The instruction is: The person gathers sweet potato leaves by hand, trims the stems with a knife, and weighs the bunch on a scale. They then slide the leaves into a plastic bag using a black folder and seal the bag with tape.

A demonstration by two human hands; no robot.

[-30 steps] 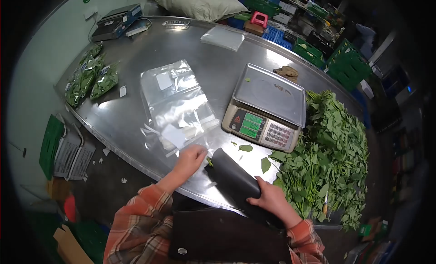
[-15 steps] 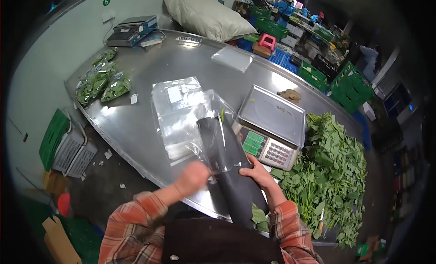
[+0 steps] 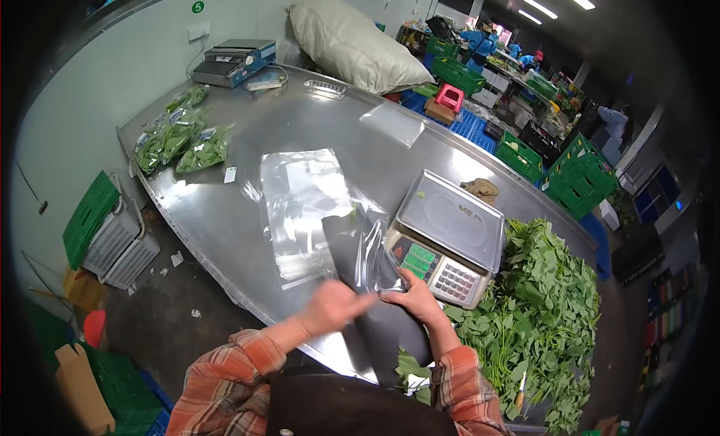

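Note:
A rolled dark sheet point(image 3: 382, 325) lies at the table's near edge, its upper end inside a clear plastic bag point(image 3: 370, 245). My right hand point(image 3: 415, 297) grips the bag's edge against the sheet. Close to its left is my left hand point(image 3: 335, 307), blurred, with its fingers toward the bag's edge; what they hold cannot be made out. Flat clear bags point(image 3: 300, 211) are stacked to the left. Green leaves point(image 3: 411, 368) poke out at the sheet's lower end. A scale point(image 3: 450, 237) with lit green digits stands just beyond my right hand.
Leafy greens point(image 3: 532, 316) are heaped on the right, with a small knife point(image 3: 520, 395) among them. Filled bags of leaves point(image 3: 176, 139) lie at the far left. A second scale point(image 3: 234, 62), a large white sack point(image 3: 356, 46) and crates point(image 3: 577, 177) stand farther back, where several people work.
The view has tilted up a little. The bag's edge has shifted beside my right hand, whose grip is now on it. My left hand has moved right, closer to my right hand.

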